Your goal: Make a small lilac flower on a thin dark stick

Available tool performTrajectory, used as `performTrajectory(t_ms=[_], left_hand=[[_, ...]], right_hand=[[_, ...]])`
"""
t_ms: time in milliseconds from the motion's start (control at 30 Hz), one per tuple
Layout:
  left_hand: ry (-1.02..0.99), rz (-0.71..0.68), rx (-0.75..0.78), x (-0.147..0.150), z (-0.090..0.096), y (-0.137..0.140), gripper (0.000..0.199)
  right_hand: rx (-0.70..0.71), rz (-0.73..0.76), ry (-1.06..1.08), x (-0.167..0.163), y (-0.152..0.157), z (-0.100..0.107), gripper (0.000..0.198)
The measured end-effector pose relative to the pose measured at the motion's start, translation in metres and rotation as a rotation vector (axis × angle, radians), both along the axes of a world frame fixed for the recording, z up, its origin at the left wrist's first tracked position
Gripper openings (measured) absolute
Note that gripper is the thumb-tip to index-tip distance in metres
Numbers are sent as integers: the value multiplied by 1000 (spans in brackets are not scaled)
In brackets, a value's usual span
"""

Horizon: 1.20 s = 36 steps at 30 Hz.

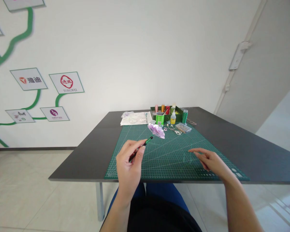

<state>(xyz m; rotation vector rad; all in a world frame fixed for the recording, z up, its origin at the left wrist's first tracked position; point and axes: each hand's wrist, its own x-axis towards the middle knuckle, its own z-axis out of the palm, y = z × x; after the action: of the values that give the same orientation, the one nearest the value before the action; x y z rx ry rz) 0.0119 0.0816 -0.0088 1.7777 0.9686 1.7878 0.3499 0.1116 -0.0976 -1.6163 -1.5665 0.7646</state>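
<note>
My left hand (129, 161) is closed around a dark stem (135, 154) whose upper end is wrapped in green. At the stem's tip is a pale purple flower (156, 130) with layered petals, held above the mat and tilted to the right. To the right, my right hand (206, 159) hovers over the mat, thumb and index finger pinched together. A faint, thin green thread (190, 157) hangs at its fingertips; its full run is too fine to follow. Under both hands lies a green gridded cutting mat (169, 158).
Behind the flower stand a green can (159, 118), a glue bottle (173, 117) and a dark green tray (180, 116) with several thread spools. A green spool (184, 116), white-handled scissors (178, 132) and a clear case (183, 128) are nearby. Papers (136, 118) lie at the back left.
</note>
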Motion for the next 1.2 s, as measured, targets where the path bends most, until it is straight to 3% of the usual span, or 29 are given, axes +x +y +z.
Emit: performTrajectory(t_ms=[233,433,600,733,900,1100,1200], left_hand=[[-60,20,17,-4,0,2,21],[-95,36,22,-8,1,2,20],[-151,76,45,-12,5,-1,20],[-184,107,61,-16,8,-3,20],[-94,66,13,-14,6,0,20],[21,18,-13,-8,2,3,22],[33,5,-13,-6,1,3,22]], right_hand=[[5,-88,25,33,30,1,66],[-93,-154,100,62,63,2,49],[-20,-302,127,96,74,22,27],[-69,-376,139,118,76,39,12],[-169,-521,201,126,78,55,23],[-1,-399,76,136,70,67,29],[14,-304,-121,143,77,70,25]])
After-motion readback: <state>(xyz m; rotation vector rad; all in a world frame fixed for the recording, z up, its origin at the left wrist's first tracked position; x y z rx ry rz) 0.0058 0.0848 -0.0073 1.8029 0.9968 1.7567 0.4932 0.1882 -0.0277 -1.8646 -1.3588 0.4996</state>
